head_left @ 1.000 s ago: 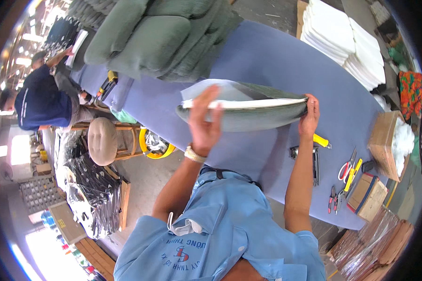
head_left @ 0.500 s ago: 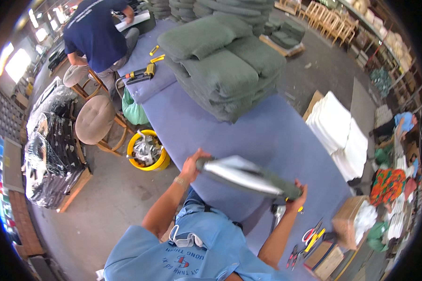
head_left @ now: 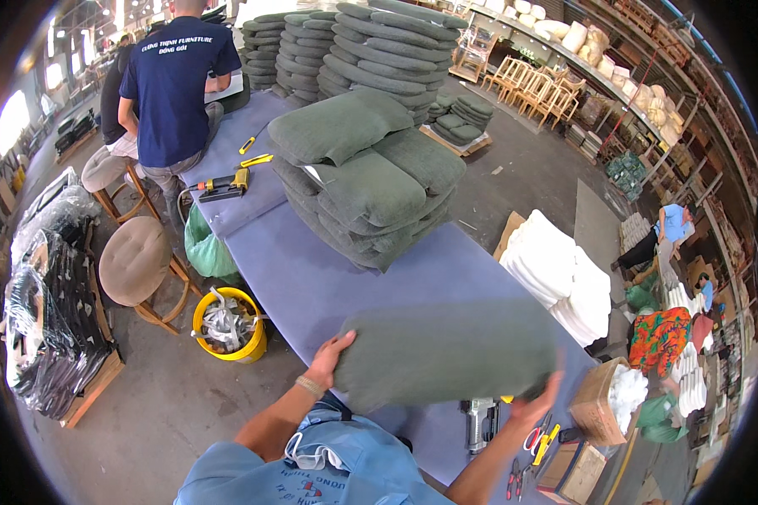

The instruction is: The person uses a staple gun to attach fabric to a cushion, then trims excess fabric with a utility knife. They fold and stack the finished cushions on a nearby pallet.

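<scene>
Fingers of left hand and right hand pinch opposite ends of the green cushion; probably light, soft: support both ends.

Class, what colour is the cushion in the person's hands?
The cushion is dark grey-green, best seen in the head view.

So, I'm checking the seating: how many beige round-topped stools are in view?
2: the nearer stool is left of the yellow bucket; the farther stool is beyond it, beside the co-worker in navy. Others could be hidden.
</scene>
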Tool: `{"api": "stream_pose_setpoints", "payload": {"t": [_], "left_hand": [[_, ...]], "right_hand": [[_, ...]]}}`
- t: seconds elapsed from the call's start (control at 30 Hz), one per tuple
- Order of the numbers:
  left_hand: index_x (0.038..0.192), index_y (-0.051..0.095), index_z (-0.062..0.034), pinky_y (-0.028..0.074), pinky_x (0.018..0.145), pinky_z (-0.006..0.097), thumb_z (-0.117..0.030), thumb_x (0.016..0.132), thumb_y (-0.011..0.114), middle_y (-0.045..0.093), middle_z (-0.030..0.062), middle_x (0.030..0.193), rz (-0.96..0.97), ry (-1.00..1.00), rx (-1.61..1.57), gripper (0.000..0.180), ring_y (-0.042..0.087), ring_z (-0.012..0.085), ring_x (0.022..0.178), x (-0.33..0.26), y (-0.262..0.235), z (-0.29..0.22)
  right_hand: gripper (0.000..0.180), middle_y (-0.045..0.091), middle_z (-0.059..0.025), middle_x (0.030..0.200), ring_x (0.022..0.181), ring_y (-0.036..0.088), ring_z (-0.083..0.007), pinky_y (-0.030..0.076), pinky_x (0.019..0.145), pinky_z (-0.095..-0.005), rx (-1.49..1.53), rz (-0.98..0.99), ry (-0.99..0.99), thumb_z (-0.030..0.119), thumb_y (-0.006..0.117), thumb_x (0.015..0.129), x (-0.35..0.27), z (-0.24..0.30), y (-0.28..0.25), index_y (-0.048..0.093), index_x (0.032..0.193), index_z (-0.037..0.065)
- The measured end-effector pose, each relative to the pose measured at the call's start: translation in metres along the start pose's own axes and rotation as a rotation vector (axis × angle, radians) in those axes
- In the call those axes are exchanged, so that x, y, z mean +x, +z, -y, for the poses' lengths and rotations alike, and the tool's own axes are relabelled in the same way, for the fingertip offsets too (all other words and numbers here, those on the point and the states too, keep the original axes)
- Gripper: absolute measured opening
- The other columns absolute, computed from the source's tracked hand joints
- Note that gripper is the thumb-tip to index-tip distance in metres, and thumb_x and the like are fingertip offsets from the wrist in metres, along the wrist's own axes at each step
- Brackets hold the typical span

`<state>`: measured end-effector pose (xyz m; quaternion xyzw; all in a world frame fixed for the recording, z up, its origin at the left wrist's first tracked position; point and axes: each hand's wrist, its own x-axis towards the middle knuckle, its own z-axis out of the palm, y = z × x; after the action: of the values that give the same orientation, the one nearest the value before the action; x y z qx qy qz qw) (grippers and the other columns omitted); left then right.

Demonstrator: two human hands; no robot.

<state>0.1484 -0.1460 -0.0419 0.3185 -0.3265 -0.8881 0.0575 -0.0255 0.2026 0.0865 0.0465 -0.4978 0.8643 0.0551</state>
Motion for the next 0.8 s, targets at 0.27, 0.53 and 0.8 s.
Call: {"api": "stream_pose_setpoints", "payload": {"t": [0.27,0.53,0.8], "left_hand": [[0.141,0.054,-0.005,0.048,0.106,0.041,-0.037,0.1,0.067,0.063,0.0101,0.135,0.475,0.483,-0.515,0.053,0.06,0.0223,0.123,-0.028,0.204,-0.138],[0.153,0.038,0.0033,0.039,0.116,0.038,-0.022,0.099,0.071,0.052,0.0148,0.15,0.749,1.012,0.025,0.067,0.05,0.0227,0.139,-0.036,0.166,-0.227],[0.149,0.044,0.0051,0.032,0.119,0.049,-0.024,0.094,0.072,0.029,0.0312,0.16,-0.55,1.422,0.656,0.068,0.033,0.0463,0.147,0.152,0.02,-0.39]], "right_hand": [[0.108,0.046,-0.0137,0.155,0.142,0.044,-0.0314,0.039,0.116,-0.048,0.17,0.451,-0.428,0.066,0.074,0.086,0.004,-0.004,0.139,0.026,0.161,0.005],[0.059,0.057,-0.0191,0.139,0.12,0.061,-0.026,0.052,0.101,-0.0437,-0.008,0.127,-0.315,0.025,0.071,0.097,0.009,0.013,0.325,0.049,0.141,-0.007],[0.063,0.059,-0.018,0.137,0.12,0.062,-0.0301,0.053,0.103,-0.0476,0.009,0.139,-0.409,0.025,0.073,0.095,0.067,-0.03,0.402,0.048,0.143,-0.006]]}}
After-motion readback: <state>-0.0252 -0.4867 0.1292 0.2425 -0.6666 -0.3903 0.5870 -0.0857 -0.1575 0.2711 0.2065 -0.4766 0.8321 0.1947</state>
